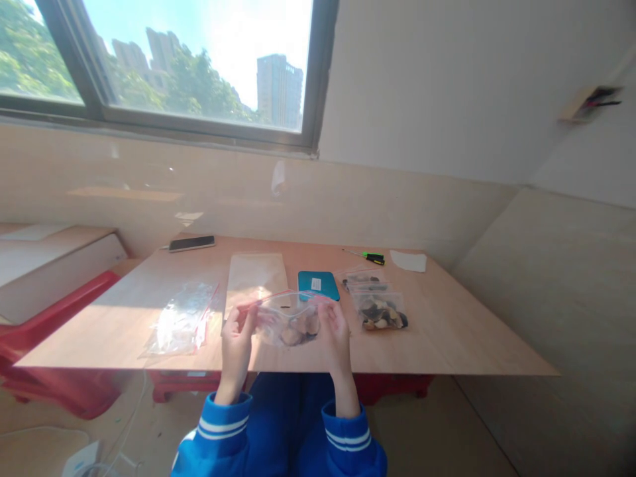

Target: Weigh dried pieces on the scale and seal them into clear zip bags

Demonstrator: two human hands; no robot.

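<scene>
The left hand (236, 341) and right hand (335, 336) grip opposite top corners of a clear bag (288, 324) between their fingers (250, 319); brown pieces sit inside. It is near the worktop's (462, 331) front edge. Filled bags (381, 313) lie right, flat bags (179, 318) left. Wood stretches rightward beyond the filled ones.

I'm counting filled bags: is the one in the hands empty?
Not empty: brownish pieces show through the clear bag.
</scene>
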